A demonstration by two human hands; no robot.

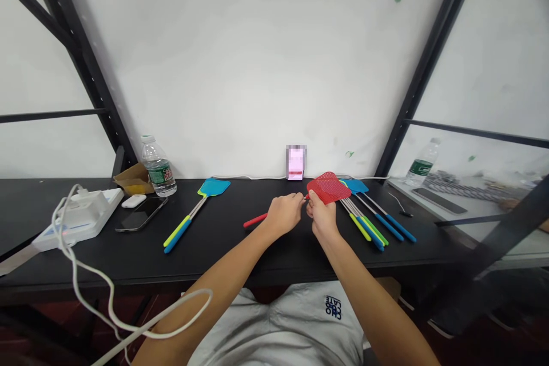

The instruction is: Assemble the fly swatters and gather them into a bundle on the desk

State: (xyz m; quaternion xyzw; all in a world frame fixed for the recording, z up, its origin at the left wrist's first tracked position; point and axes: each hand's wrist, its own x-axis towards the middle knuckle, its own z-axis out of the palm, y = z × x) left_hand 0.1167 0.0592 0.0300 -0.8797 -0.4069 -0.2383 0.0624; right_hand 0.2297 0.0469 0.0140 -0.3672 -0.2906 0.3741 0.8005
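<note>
Between my hands is a red fly swatter [328,187], its mesh head tilted up to the right and its red handle sticking out at the left. My left hand [285,211] is closed around the swatter's shaft. Close beside it, my right hand [322,214] pinches the neck just below the head. Right of my hands lie several fly swatters [364,227] with yellow, green and blue handles, their heads partly hidden behind the red one. Two more swatters [189,223], one yellow and one blue, lie together on the left.
On the black table [231,257] at left are a water bottle [159,168], a dark phone [141,215], a white case [134,201], a cardboard box [135,179] and a white power strip [86,220] with looping cables. A lit phone [295,163] leans on the wall.
</note>
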